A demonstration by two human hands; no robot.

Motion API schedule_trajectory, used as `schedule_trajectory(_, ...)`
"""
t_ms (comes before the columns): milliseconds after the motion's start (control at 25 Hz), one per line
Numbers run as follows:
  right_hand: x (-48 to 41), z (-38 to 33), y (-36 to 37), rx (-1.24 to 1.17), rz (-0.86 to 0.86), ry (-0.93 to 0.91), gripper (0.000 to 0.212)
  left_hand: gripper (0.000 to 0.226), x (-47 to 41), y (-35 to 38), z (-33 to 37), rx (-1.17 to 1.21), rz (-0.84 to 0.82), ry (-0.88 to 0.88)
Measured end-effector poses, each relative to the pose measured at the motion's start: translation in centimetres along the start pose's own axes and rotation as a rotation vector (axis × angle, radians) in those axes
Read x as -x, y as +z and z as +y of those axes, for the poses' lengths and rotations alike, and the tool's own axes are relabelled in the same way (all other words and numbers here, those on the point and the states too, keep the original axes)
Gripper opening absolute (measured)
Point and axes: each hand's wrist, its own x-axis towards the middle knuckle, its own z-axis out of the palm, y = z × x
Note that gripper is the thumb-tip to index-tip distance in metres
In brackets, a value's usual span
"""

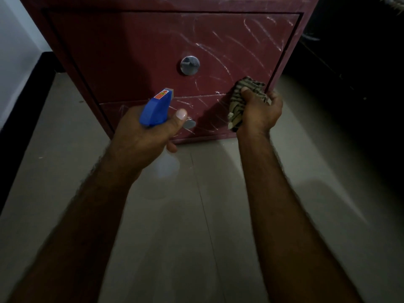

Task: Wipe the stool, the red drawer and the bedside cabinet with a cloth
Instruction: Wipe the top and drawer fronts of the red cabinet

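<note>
1. Two drawers filled most of our view. The red cabinet (109, 4) stood on the pale floor (196, 215) straight ahead of us, and its front was upright and faced both hands.
2. The red drawer (135, 53), the upper and bigger one, had its long side running from left to right. White streaks lay over its right half, while the left half looked plain.
3. The lower drawer (209, 119) sat directly under it and was partly hidden behind our hands.
4. Our left hand (142, 136) had its fingers curled round the spray bottle (156, 108), with the thumb laid along the blue head. The nozzle pointed at the seam between the two drawers, close to it.
5. Our right hand (260, 112) gripped the striped cloth (247, 99), bunched into a wad, at the lower right corner of the red drawer. We could not tell if the cloth touched the front or was only just before it.
6. We judged the right hand to be the nearer one to the streaked area, so the coming wipe would go up and to the left, along the long side of the drawer.
7. The round metal knob (190, 65) in the middle of the red drawer stood in that path, and the cloth would need to pass around it. A smaller knob (189, 124) showed beside the left thumb.
</note>
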Motion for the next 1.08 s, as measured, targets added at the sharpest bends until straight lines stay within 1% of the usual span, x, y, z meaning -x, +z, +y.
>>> schedule_trajectory(80, 1.2, 0.5, 0.8, 0.022, -0.051, -0.009, 0.064, 0.048, -0.1, -0.3, -0.2, -0.012, 0.005, -0.016)
schedule_trajectory(160, 1.4, 0.9, 0.9, 0.018, -0.065, 0.006, 0.073, 0.052, -0.1, -0.7, -0.3, -0.015, 0.01, -0.022)
schedule_trajectory(200, 1.2, 1.0, 0.7, 0.013, -0.054, 0.014, 0.071, 0.052, 0.0, -0.9, -0.3, -0.015, 0.009, -0.019)
schedule_trajectory(320, 0.8, 1.3, 0.1, 0.053, -0.001, 0.079, 0.055, 0.052, 0.2, -1.3, -0.4, -0.028, 0.017, -0.022)
schedule_trajectory(400, 1.3, 1.1, 0.6, 0.055, -0.005, 0.083, 0.062, 0.047, 0.2, -1.5, -0.5, -0.043, 0.029, -0.026)
schedule_trajectory(480, 1.8, 0.7, 1.3, 0.036, -0.05, 0.041, 0.07, 0.042, 0.2, -1.6, -0.5, -0.048, 0.027, -0.03)
schedule_trajectory(560, 2.2, 0.4, 1.4, 0.01, -0.09, 0.009, 0.067, 0.039, 0.2, -1.6, -0.5, -0.045, 0.029, -0.038)
schedule_trajectory(720, 2.9, 1.9, 0.8, 0.074, -0.024, 0.071, 0.052, 0.04, 0.5, -1.8, -0.3, -0.035, 0.059, -0.027)
schedule_trajectory(800, 3.3, 2.1, 1.4, 0.086, -0.045, 0.066, 0.055, 0.041, 0.5, -2.1, -0.4, -0.034, 0.062, -0.018)
schedule_trajectory(920, 3.9, 1.7, 2.0, 0.086, -0.132, 0.011, 0.072, 0.043, 0.5, -2.5, -0.6, -0.046, 0.049, -0.012)
schedule_trajectory(960, 4.0, 1.8, 2.0, 0.081, -0.139, 0.008, 0.072, 0.043, 0.5, -2.6, -0.7, -0.046, 0.048, -0.01)
schedule_trajectory(1080, 4.7, 2.9, 1.7, 0.094, -0.09, 0.066, 0.061, 0.039, 0.6, -2.8, -0.5, -0.054, 0.056, -0.012)
